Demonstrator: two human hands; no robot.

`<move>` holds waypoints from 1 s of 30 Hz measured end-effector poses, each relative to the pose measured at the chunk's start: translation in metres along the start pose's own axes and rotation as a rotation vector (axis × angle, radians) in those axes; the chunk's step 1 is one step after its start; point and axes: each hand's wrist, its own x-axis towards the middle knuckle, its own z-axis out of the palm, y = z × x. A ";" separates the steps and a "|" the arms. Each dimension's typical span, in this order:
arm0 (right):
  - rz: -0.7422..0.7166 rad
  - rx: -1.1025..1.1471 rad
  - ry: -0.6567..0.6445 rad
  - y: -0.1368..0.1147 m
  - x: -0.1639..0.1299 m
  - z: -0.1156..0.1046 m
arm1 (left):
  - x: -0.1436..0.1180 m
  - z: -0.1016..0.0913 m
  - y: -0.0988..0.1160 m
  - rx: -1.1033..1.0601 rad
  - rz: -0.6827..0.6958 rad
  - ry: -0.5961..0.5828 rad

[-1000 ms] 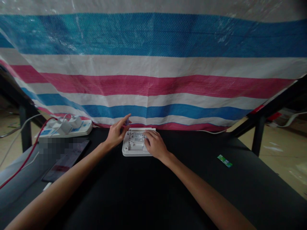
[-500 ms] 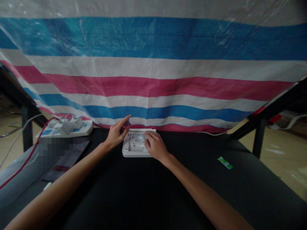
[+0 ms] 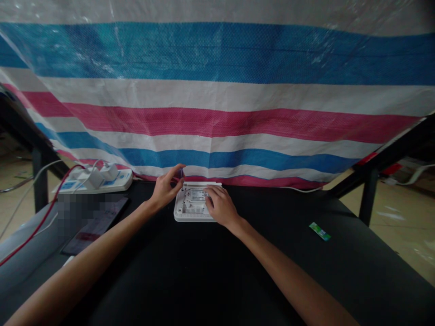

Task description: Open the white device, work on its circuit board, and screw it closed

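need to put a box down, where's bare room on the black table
Widest bare patch: near side of the table, between the two forearms. Also free: right of the right hand, up to the green strip. Crowded: far left, with power strip and phone.

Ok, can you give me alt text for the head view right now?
Two bare hands work on a white device lying on a black table: the right hand rests on it, the left hand pinches something small at its far left corner. A power strip sits far left, a striped tarp hangs behind.
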 end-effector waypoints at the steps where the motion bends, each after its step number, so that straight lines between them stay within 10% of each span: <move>1: -0.001 0.000 0.000 0.000 0.000 0.000 | 0.000 0.000 0.000 -0.001 -0.001 -0.002; 30: 0.006 0.007 -0.022 -0.001 0.001 -0.002 | 0.003 -0.001 -0.001 -0.083 0.020 -0.036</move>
